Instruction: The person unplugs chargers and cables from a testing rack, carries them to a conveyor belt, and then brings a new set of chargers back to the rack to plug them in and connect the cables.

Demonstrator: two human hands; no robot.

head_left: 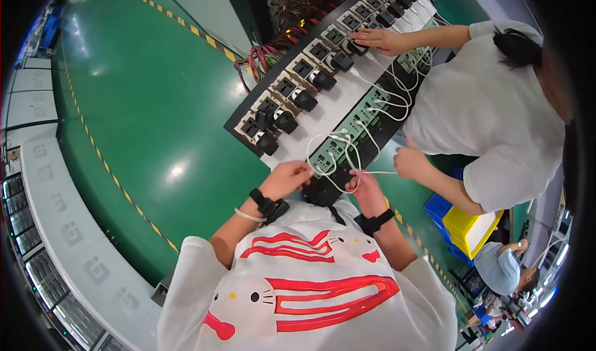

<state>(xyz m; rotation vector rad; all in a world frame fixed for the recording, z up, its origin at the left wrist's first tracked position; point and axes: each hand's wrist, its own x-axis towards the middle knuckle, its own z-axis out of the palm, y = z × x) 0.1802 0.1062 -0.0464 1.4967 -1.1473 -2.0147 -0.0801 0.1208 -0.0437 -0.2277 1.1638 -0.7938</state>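
White cable (308, 149) held in both hands above a test bench, with twelve o'clock taken as the top of the view. The left hand (293, 177) lay at the cable loop's seven o'clock, its fingertips pinched together on the strand; the right hand (367, 192) lay at about five o'clock, thumb and finger likewise closed on it. The loop overlapped the near end of a green port board (354, 125), which stretched away from the hands toward one o'clock, its long axis running from about seven to one; the left hand was the closer to that end. Whether the held cable had a plug seated in the board could not be told. The cable was slender, smooth and pliant, curving in round bends; the board was a flat, narrow strip set in a matt black rail. At eleven o'clock from the hands, blocky black plugs (304, 100) stood along a parallel row of pale-framed sockets (249, 127), beyond a smooth white strip. A co-worker's hand (413, 159) appeared at two o'clock from the right hand. The green floor (143, 115) was glossy, with blurred reflections.
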